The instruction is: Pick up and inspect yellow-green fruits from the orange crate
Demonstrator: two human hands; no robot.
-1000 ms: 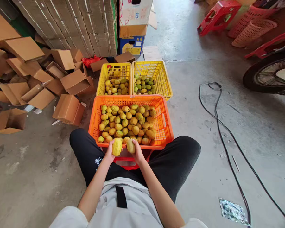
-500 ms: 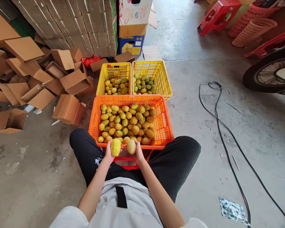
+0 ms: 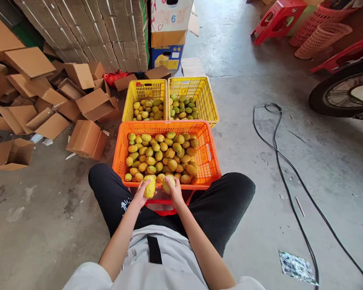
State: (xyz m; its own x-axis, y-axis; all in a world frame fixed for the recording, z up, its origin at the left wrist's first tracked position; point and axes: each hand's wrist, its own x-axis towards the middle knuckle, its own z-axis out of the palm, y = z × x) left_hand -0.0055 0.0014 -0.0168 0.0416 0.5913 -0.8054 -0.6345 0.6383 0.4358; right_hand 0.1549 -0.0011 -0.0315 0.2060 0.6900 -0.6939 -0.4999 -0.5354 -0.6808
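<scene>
My left hand (image 3: 140, 195) is closed around a bright yellow, bumpy melon (image 3: 149, 188) near the front rim of an orange crate (image 3: 213, 161). In my right hand (image 3: 176, 192) is a paler, smoother melon (image 3: 168, 184), its far side partly covered by my fingers. The two fruits are held side by side, slightly apart. Many yellow-green melons (image 3: 170, 153) lie in the orange crate, heaped toward its left and middle. Behind it stand a left yellow crate (image 3: 130, 96) and a right yellow crate (image 3: 208, 94), both holding similar fruit, greener in the right one.
Cardboard boxes (image 3: 87, 139) lie scattered on the left, before stacked flattened cartons (image 3: 109, 36). A black cable (image 3: 280, 157) loops over the floor at right, near a motorbike wheel (image 3: 341, 96). Red stools (image 3: 278, 20) and pink baskets (image 3: 322, 40) are farther back.
Both hands have turned the melons slightly in place. The right one has tipped and shifted a little up, with more fingers over it. The crates and their fruit look the same.
</scene>
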